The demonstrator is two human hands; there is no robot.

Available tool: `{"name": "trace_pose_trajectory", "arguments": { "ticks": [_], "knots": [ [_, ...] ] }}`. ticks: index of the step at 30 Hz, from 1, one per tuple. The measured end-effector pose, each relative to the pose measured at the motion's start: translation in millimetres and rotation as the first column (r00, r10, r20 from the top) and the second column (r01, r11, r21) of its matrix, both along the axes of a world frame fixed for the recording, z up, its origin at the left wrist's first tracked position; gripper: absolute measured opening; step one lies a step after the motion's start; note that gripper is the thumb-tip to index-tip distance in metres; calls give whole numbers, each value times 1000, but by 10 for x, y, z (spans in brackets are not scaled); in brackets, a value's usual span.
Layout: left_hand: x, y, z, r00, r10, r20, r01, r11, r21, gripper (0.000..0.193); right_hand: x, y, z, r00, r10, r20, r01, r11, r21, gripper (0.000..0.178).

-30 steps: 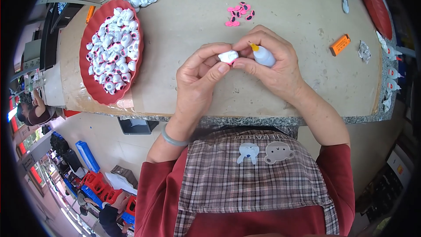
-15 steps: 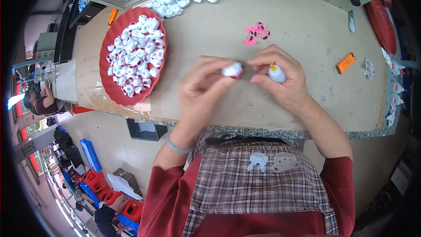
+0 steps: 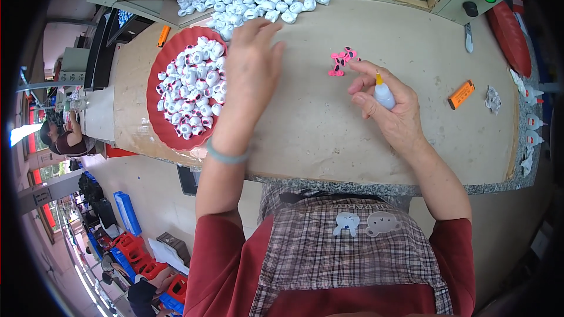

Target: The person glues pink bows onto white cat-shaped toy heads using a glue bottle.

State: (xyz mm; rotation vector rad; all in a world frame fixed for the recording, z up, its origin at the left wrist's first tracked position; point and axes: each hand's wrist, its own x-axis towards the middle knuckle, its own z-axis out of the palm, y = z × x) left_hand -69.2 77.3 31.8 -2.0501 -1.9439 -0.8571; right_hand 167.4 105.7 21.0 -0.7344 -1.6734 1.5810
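My left hand [image 3: 252, 70] is over the table between the red scalloped tray [image 3: 154, 103] and the loose pile of small white rounded pieces [image 3: 241, 4]. Its fingers are apart, slightly blurred, and no object shows in them. The tray is heaped with white pieces bearing pink and black parts [image 3: 191, 82]. In my right hand [image 3: 399, 108] is a small white squeeze bottle [image 3: 384, 96] with a yellow nozzle, tilted upward. Just beyond that hand's fingertips lies a small cluster of flat pink-and-black pieces [image 3: 342, 58].
Toward the right are an orange box cutter [image 3: 461, 95], a crumpled foil wad [image 3: 493, 100] and a grey-handled blade [image 3: 468, 38]. Several white bottles [image 3: 533, 122] line the right edge. A second orange cutter [image 3: 164, 36] lies behind the tray. A shelf frame [image 3: 382, 0] borders the back.
My left hand has moved up and left, and the white-and-pink piece it held is no longer in it. My right hand still grips the bottle, slightly farther right.
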Motion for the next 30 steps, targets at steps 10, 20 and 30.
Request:
{"name": "trace_pose_trajectory", "arguments": {
  "ticks": [10,20,30],
  "knots": [
    [81,470,-331,997,78,2,-77,994,-76,21,91,66,-10,998,-13,65,20,995,-99,23],
    [325,-56,-159,676,115,728,159,942,-296,22,170,135,67,994,35,-102,-57,975,-216,23],
    [531,-554,-68,-159,140,977,483,874,-47,36,206,199,81,1000,-14,-1,14,1000,20,21]
  ]
}}
